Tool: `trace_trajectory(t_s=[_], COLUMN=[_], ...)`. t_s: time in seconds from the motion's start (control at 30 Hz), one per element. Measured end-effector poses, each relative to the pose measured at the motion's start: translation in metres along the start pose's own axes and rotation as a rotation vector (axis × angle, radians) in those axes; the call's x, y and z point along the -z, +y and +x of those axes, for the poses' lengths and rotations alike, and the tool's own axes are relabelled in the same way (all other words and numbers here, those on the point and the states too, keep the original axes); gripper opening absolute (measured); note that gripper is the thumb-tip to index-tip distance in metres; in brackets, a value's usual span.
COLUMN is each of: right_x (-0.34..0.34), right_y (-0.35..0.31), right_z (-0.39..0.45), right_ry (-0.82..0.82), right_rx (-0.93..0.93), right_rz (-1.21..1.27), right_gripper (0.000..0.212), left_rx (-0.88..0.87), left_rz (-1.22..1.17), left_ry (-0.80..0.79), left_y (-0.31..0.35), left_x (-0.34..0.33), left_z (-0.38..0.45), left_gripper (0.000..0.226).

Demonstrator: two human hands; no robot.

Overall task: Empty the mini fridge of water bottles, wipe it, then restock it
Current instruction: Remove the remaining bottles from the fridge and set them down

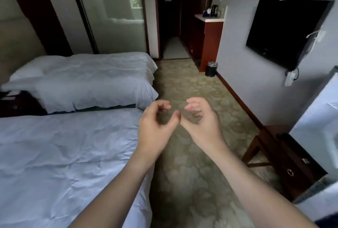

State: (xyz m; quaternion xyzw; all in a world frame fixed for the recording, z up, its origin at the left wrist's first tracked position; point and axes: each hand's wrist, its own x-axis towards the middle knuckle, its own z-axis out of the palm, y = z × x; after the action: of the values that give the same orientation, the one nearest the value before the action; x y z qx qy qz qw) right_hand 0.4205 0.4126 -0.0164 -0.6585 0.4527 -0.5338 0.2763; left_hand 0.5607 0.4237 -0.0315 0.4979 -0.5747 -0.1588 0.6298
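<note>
While no water bottle shows anywhere, the pale white boxy appliance point(318, 118) cut off by the right edge of the view is the likeliest mini fridge; only a slice of its top and side is in frame, so I cannot tell whether its door is open or what it holds. It appears to stand on or just beside the dark wooden low cabinet with metal drawer pulls point(285, 158), against the grey wall.

Both bare hands hang in mid-air over the patterned beige carpet point(192, 85), holding nothing. The left hand point(155, 123) has its fingers curled loosely inward toward the thumb, and the right hand point(203, 118) mirrors it; the two thumb tips touch or nearly touch between them. My guess is that this is a resting or signalling pose before work begins, since neither hand reaches toward the appliance.

By that reading the emptying step is not yet begun. No cloth for wiping is visible.

Further out, the near bed with its wrinkled white sheet point(64, 154) fills the lower left, and a second white bed point(91, 77) lies beyond it. A black flat wall-mounted television point(285, 32) hangs above the cabinet, and a small black bin point(210, 69) stands at the foot of a red-brown wooden counter point(210, 43) whose tabletop items are too small to identify.
</note>
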Motion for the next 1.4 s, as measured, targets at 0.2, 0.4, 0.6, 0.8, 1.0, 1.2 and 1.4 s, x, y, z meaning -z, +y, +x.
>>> trace_trajectory(t_s=[0.2, 0.4, 0.6, 0.8, 1.0, 1.2, 1.4], right_x=[0.011, 0.044, 0.094, 0.188, 0.278, 0.331, 0.363], right_y=[0.049, 0.113, 0.192, 0.257, 0.317, 0.365, 0.414], right_z=[0.056, 0.141, 0.223, 0.26, 0.23, 0.193, 0.166], right_ry=[0.125, 0.233, 0.324, 0.564, 0.868, 1.207, 1.411], right_rx=[-0.072, -0.094, -0.138, -0.25, -0.426, -0.65, -0.783], right_rz=[-0.105, -0.139, -0.107, -0.102, -0.196, -0.321, -0.434], right_gripper=[0.047, 0.054, 0.056, 0.046, 0.042, 0.053, 0.065], left_rx=[0.027, 0.02, -0.015, -0.029, -0.041, -0.076, -0.159], left_rz=[-0.079, -0.131, -0.132, -0.182, -0.341, -0.492, -0.5], left_ry=[-0.15, -0.24, -0.345, -0.585, -0.907, -1.252, -1.435], left_y=[-0.036, -0.064, -0.093, -0.094, -0.09, -0.099, -0.115], left_x=[-0.058, -0.152, -0.267, -0.411, -0.55, -0.667, -0.747], left_z=[0.06, 0.124, 0.19, 0.215, 0.173, 0.112, 0.062], left_gripper=[0.022, 0.021, 0.017, 0.022, 0.025, 0.026, 0.027])
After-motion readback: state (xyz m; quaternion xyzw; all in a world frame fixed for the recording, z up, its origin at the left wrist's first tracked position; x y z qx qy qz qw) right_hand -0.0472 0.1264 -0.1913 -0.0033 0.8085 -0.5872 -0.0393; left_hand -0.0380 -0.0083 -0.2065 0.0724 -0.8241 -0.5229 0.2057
